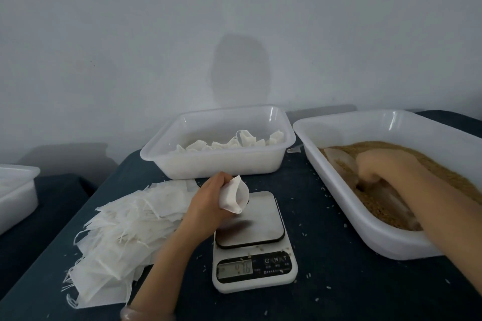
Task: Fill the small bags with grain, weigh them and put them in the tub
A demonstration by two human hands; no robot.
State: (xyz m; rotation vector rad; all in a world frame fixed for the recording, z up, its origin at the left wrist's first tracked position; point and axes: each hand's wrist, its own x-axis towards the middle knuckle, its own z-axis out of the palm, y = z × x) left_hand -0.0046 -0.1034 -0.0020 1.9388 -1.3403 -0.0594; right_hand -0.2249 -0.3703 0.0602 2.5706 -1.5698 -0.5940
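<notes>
Left hand (208, 200) grips a small white bag (233, 197), fingers and thumb pinched round its lower part. The bag's mouth gapes open toward 1 o'clock. Hand and bag hang over the 10 o'clock corner of the scale platform (260, 219); can't tell if the bag's bottom tip touches the plate.

Right hand (375, 167) is down in the grain tub (347, 208), well apart from the bag, at 2 o'clock from it. Fingers are curled round a clear scoop (339, 163) that lies in the grain (438, 156), bowl end toward 10 o'clock. Hand and scoop are motion-blurred, so the exact grip is unclear.

Scale (254, 268) sits dead centre on the dark table (339, 281). The platform carries only the hand's shadow. The display is lit, digits too blurred to read. A few grains lie on the scale body.

Stack of empty bags (125, 232) is at 9 o'clock from the scale, just beside the left forearm, strings trailing off its edges.

Tub (208, 161) is at 12 o'clock behind the scale, with filled bags (245, 139) in a loose layer on its floor, mostly toward the right side.

Grain tub spans 1 to 3 o'clock, about half full, grain banked toward its far side.

Loose grains (326, 190) are scattered on the table between scale and grain tub. Another white tub (15, 190) is cut off by the frame edge at far 9 o'clock.
</notes>
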